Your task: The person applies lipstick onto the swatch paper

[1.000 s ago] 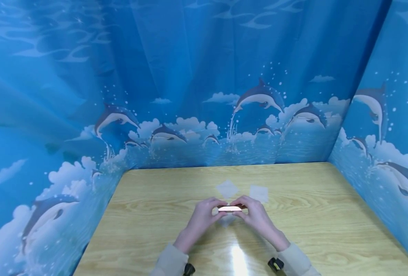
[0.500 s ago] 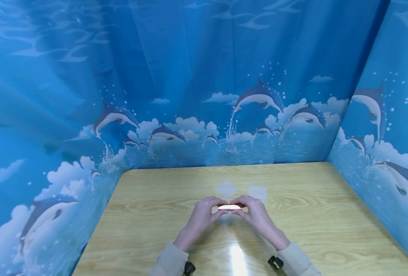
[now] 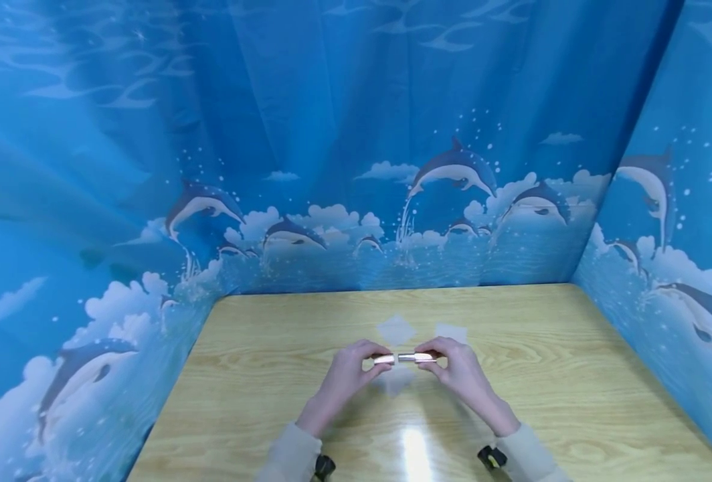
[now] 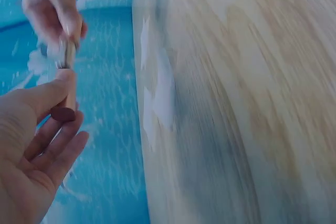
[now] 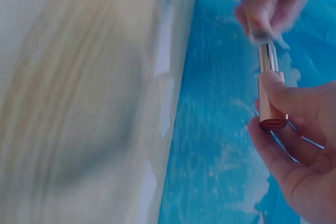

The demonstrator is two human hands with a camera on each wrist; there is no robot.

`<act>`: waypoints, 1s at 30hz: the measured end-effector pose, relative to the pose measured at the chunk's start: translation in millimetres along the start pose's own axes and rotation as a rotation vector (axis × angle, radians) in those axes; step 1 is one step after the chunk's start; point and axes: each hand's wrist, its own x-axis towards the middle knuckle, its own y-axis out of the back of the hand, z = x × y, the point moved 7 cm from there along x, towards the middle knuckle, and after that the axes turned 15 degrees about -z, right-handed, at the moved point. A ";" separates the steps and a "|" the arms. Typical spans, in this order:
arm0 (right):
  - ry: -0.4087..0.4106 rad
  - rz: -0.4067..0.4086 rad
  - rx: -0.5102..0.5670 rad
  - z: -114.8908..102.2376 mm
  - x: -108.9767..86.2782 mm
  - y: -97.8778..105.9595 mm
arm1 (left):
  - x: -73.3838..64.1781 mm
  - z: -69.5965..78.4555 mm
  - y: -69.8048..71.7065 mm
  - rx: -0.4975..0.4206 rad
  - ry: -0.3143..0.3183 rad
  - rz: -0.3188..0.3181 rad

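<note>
A lipstick is in two parts, held above the table between the hands. My left hand (image 3: 348, 369) pinches the rose-gold lipstick cap (image 3: 384, 359) between thumb and fingers; its dark end (image 4: 63, 114) faces the left wrist camera. On the other side, my right hand (image 3: 457, 368) pinches the lipstick tube (image 5: 269, 103) by its rose-gold base. A shiny silver inner collar (image 5: 268, 59) sticks out of that base toward the cap. In the head view a small gap parts cap and collar, the two lying roughly in line. No lipstick bullet can be made out.
White translucent squares lie on the wooden table: one behind the hands (image 3: 396, 328), another at the back right (image 3: 452, 332), a third beneath the hands (image 3: 395, 381). A blue dolphin-print curtain (image 3: 356, 167) borders the table at the back and sides.
Earlier both hands held the lipstick as one closed piece. Now they have drawn apart sideways, left hand with the cap, right hand with the tube, baring the silver collar.
</note>
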 end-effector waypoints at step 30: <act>-0.031 0.093 0.074 14.3 -7.1 9.2 | -11.4 -44.9 9.7 -0.425 0.197 0.088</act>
